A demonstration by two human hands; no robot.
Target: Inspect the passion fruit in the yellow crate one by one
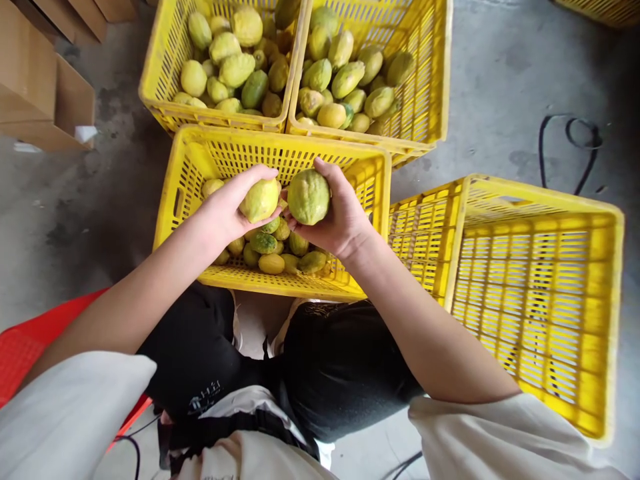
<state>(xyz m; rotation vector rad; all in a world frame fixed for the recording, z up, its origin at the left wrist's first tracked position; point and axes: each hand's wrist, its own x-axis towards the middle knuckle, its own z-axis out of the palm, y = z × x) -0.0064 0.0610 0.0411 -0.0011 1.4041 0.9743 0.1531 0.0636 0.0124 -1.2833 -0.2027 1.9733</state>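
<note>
My left hand is wrapped round a yellow lemon-like citrus fruit, thumb over its top. Close beside it, my right hand grips a rounder, ribbed green citrus fruit. Both fruits are held over the near yellow crate, with a small gap between them. Below the hands, more yellow and green fruits lie in the bottom of that crate; my hands and forearms hide some of them.
Two yellow crates, left and right, hold many similar fruits behind the near one. Another yellow crate stands at the right. Cardboard boxes are at upper left, a red plastic object at lower left, and a black cable lies on the floor.
</note>
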